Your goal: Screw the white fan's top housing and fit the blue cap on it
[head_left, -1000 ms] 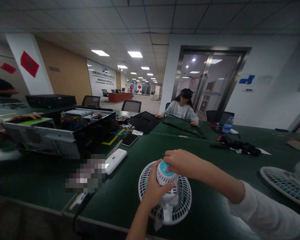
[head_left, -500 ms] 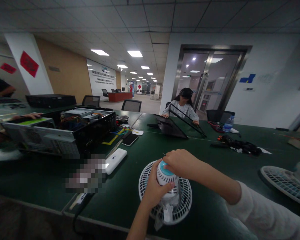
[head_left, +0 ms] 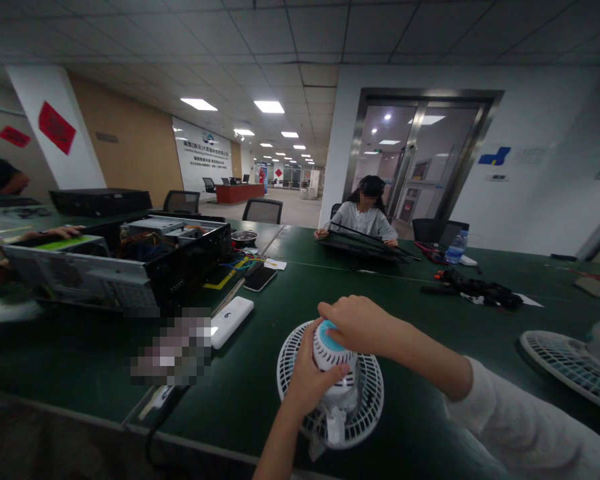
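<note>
Fingers (head_left: 307,343) sit above the green table (head_left: 250,400), near six o'clock, where a white fan (head_left: 341,395) lies with its wide, slatted grille (head_left: 373,393) underneath and its vented housing (head_left: 329,359) standing up on a near-vertical axis. From eight o'clock the left hand (head_left: 306,381) wraps that housing; from two o'clock the right hand (head_left: 359,324) bends over the pale-blue cap (head_left: 325,333) directly beneath its fingers, though whether they pinch anything is hidden.

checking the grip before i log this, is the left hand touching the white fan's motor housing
Touching: the head view shows the left hand curved around the white fan's motor housing, with its thumb lying across the near side.
</note>
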{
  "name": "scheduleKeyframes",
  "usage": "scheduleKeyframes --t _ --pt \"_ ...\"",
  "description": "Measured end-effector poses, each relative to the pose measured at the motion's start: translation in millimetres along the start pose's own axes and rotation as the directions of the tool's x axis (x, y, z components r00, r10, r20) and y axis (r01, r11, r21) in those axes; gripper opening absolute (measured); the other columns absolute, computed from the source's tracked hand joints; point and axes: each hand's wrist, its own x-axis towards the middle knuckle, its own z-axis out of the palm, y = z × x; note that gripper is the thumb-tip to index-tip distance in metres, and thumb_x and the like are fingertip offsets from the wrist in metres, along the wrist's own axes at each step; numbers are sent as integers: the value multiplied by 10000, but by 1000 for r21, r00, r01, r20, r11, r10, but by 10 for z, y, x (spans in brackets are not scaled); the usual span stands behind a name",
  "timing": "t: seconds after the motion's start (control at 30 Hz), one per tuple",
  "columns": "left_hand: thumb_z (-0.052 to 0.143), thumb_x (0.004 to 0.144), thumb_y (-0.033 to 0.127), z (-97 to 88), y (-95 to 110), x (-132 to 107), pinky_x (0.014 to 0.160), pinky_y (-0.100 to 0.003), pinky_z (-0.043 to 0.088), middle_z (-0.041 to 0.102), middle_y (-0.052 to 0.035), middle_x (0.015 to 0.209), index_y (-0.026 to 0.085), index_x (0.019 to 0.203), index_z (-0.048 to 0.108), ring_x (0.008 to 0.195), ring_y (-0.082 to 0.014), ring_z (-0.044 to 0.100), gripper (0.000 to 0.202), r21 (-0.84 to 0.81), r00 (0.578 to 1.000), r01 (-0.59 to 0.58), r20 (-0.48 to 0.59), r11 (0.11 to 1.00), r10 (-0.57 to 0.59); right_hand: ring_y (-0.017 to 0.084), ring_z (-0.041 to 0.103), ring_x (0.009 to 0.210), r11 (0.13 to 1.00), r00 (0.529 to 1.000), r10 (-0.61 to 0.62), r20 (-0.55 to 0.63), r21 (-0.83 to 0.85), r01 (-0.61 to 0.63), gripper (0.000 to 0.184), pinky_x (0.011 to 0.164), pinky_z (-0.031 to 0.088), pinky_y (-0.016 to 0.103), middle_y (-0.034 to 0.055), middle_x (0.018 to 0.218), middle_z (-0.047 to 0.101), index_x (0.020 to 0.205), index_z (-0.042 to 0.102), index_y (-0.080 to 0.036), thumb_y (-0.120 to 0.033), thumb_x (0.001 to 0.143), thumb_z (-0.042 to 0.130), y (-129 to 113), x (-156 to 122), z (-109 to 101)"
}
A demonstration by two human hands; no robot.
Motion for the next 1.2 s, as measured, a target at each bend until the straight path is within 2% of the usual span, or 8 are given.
scheduleKeyframes --t 0.47,0.87,1.0,1.07,1.1,1.13,1.17,1.2 --pt "719 633 261 -15 -81 14 967 -378 380 505 -66 1209 217 1228 378 1112 -253 503 687 43 1000 -2 -28 999 4 237 631 720 995 998 51 -20 86 -49 261 544 364 270 93 817 665 1009 524 -165 -185 766 433 6 34 56" --pt "721 638 256 -12 -26 1 947 -387 403 525 -71 1195 222 1234 384 1091 -256 524 685 15 1000 20 -12 1000 -20 227 625 762 920 946 324 0 233 -315 218 547 368 260 101 870 660 963 536 -158 -196 772 439 -44 100 233" --pt "718 634 267 -10 -32 3 947 -394 403 527 -75 1190 218 1229 381 1085 -258 528 685 1 1000 24 -6 1000 -24 221 627 710 913 940 340 -18 246 -325 221 529 368 263 93 824 668 979 534 -160 -296 855 410 -26 54 139" --pt "714 633 264 -4 -28 5 954 -402 398 531 -74 1184 213 1221 389 1097 -262 519 674 11 1000 10 -10 1000 -10 199 617 677 928 946 310 -95 245 -279 230 544 379 269 72 789 665 971 534 -165 -320 879 392 -36 -98 33" --pt "715 628 258 -1 -26 5 960 -404 394 529 -73 1187 212 1217 395 1108 -264 510 671 26 1000 -1 -18 1000 1 182 607 659 945 947 271 -174 235 -228 215 556 386 272 59 771 660 946 539 -168 -300 888 379 -52 -212 -3" --pt "715 624 251 2 -25 4 967 -405 389 523 -72 1197 213 1215 399 1121 -267 500 671 46 1000 -5 -27 999 7 164 595 639 970 926 195 -323 204 -133 202 568 396 274 53 754 652 898 548 -164 -261 892 371 -74 -344 -12" --pt "716 618 243 4 -25 3 974 -405 384 515 -70 1212 216 1213 404 1134 -269 490 672 63 999 -2 -43 998 5 160 584 629 992 866 74 -495 126 -13 217 578 406 284 51 726 643 836 559 -169 -230 893 359 -100 -481 18" --pt "719 612 238 6 -27 2 982 -404 377 504 -70 1228 218 1215 407 1146 -272 480 679 71 998 5 -56 997 -1 157 582 644 995 810 -16 -586 74 74 225 589 419 288 44 744 644 839 568 -193 -241 901 357 -126 -608 91"
